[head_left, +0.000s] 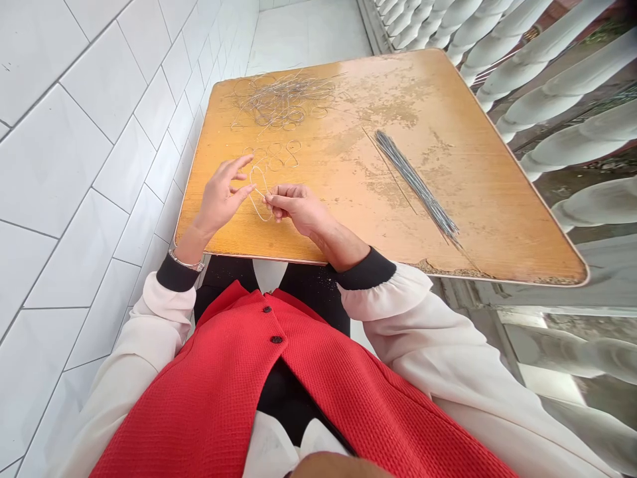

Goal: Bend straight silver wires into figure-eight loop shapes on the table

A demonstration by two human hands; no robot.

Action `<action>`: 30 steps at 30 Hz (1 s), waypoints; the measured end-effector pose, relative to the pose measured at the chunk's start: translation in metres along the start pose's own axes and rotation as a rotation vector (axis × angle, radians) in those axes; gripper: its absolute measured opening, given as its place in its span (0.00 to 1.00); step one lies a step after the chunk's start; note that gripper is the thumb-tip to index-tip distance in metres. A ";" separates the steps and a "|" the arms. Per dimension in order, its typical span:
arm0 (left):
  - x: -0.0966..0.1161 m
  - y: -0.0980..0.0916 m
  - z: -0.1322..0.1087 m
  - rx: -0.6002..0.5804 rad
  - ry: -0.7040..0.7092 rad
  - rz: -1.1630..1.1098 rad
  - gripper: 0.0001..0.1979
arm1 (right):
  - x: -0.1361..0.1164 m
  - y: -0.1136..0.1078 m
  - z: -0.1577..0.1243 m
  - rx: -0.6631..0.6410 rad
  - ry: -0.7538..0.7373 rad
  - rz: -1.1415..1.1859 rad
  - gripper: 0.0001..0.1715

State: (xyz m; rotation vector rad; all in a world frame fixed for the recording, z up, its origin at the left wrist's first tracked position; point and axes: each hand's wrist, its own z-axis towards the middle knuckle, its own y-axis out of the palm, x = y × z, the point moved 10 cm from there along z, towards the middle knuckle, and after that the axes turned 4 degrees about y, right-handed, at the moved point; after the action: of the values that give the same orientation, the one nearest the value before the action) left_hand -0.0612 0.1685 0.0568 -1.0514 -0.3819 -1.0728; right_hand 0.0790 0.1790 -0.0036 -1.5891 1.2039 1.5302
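A thin wire bent into a loop (259, 192) lies between my two hands near the front left of the wooden table (448, 172). My right hand (293, 206) pinches one end of this wire loop with closed fingers. My left hand (221, 196) rests beside it with fingers spread, thumb and forefinger touching the loop's left side. Just beyond the hands lie a few finished figure-eight wire shapes (276, 156). A tangled heap of bent wire shapes (281, 99) sits at the far left of the table.
A bundle of straight wires (415, 182) lies diagonally across the middle right of the table. A white tiled wall (74, 166) runs along the left. White balusters (547, 79) stand to the right and behind the table.
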 end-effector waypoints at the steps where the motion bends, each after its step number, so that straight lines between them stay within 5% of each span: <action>1: 0.009 0.003 0.005 -0.078 0.098 0.098 0.27 | 0.000 0.001 0.000 -0.012 0.000 -0.014 0.15; 4: 0.031 0.020 0.011 -0.313 0.301 0.341 0.19 | -0.001 0.004 0.000 -0.032 -0.021 -0.051 0.13; 8: 0.033 0.034 0.014 -0.462 0.266 0.382 0.10 | -0.003 0.003 -0.001 -0.018 -0.062 -0.090 0.13; 12: 0.015 0.023 0.027 -0.349 0.034 0.095 0.05 | -0.004 0.004 -0.001 -0.032 -0.077 -0.124 0.14; 16: -0.004 0.014 0.035 -0.188 -0.155 -0.180 0.13 | -0.003 0.001 0.000 -0.016 -0.083 -0.152 0.14; 22: 0.010 0.027 0.031 -0.347 0.015 0.005 0.12 | -0.002 -0.001 0.001 -0.002 -0.072 -0.102 0.12; 27: 0.001 0.016 0.030 -0.223 0.021 0.048 0.10 | -0.003 -0.003 0.001 0.022 -0.056 -0.058 0.08; 30: 0.010 0.024 0.026 -0.287 0.081 0.110 0.07 | -0.001 -0.005 0.002 0.039 -0.043 -0.037 0.10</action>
State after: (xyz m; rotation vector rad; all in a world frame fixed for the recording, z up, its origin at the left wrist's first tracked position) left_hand -0.0300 0.1873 0.0644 -1.2633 -0.1035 -1.0876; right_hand 0.0826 0.1830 -0.0032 -1.5373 1.1680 1.5012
